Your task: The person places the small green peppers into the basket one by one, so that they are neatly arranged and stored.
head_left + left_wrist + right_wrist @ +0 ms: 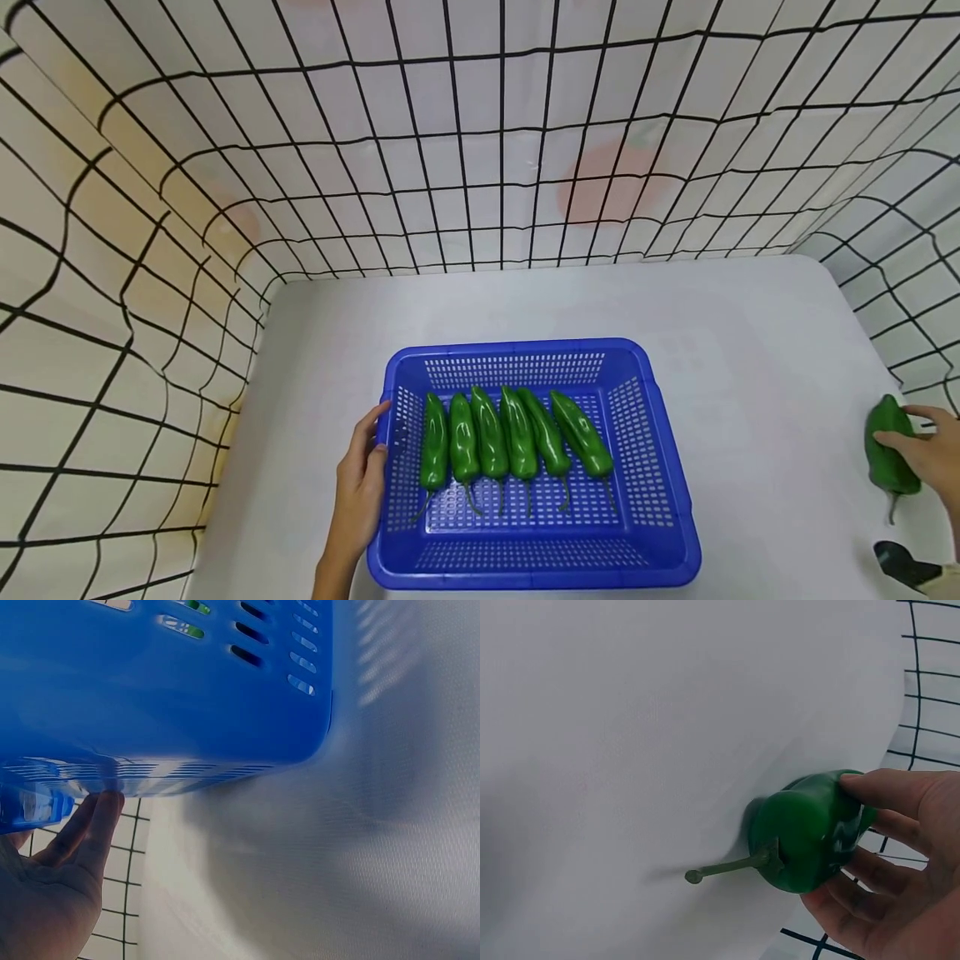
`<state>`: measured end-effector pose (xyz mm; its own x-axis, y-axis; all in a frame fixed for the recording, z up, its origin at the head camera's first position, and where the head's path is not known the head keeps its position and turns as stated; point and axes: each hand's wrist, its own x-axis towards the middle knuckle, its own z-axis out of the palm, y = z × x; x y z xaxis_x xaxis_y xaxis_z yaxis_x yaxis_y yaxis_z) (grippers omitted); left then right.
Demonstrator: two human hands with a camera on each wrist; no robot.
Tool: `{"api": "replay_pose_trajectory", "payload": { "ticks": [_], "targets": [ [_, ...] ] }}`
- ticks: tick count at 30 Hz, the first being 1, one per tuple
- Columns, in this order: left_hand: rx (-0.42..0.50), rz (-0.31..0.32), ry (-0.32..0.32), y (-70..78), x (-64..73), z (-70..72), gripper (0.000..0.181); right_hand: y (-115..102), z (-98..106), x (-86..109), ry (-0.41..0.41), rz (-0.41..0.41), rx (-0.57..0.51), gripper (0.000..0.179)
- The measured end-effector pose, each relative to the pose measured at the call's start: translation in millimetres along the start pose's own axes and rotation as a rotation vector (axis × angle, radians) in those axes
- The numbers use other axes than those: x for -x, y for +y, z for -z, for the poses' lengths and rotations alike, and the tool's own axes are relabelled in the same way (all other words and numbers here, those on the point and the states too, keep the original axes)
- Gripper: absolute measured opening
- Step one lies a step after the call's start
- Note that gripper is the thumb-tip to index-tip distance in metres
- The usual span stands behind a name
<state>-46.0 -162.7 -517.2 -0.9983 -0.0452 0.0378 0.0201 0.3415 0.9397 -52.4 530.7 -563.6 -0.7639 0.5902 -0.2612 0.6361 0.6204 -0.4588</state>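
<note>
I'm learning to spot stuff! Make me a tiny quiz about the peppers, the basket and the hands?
1. How many green peppers lie inside the blue basket?
2. True or false: the left hand rests against the basket's side.
3. What does the right hand grip: A a pepper on the white table, B the basket, C nothing?

Key: 1. Six, side by side, stems toward the person. 2. True. 3. A, the lone pepper out by the table's right edge.

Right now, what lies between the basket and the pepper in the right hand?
Only bare white table separates the basket from the held pepper, as the head view shows.
</note>
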Motion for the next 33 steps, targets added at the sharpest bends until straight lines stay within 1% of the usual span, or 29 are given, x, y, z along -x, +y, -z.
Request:
{"api": "replay_pose_trajectory", "payload": {
  "ticks": [2,6,8,10,15,17,20,25,33],
  "targets": [
    [-0.003,-0.001,0.003,0.3,-0.3,-0.4,0.057,-2.1,-0.4,1.2,0.011,0.027,0.002,0.069],
    [-0.010,-0.004,0.010,1.1,-0.6,-0.5,0.058,-20.0,5.6,10.7,0.005,0.075,0.019,0.071],
    [-0.013,-0.007,0.010,1.0,-0.7,-0.5,0.058,-37.6,11.6,20.5,-0.013,0.108,0.032,0.071],
    [-0.013,-0.007,0.011,0.8,-0.6,-0.5,0.058,-54.7,15.9,28.8,-0.011,0.149,0.067,0.071],
    [-0.012,-0.006,0.014,0.3,-0.4,-0.8,0.058,-96.7,18.5,47.2,0.029,0.276,0.103,0.071],
    [-0.011,-0.007,0.012,0.0,-0.3,-0.8,0.057,-113.1,16.2,55.4,0.041,0.334,0.087,0.071],
    [-0.007,-0.006,0.011,0.1,0.0,-0.9,0.057,-138.8,12.2,70.7,0.034,0.406,0.046,0.071],
    [-0.005,-0.005,0.009,-0.1,0.2,-1.0,0.057,-179.3,5.4,99.5,0.015,0.492,-0.021,0.069],
    [-0.010,-0.008,0.014,0.6,0.4,-0.9,0.057,-227.5,-9.9,141.1,0.025,0.631,-0.079,0.064]
  ]
}}
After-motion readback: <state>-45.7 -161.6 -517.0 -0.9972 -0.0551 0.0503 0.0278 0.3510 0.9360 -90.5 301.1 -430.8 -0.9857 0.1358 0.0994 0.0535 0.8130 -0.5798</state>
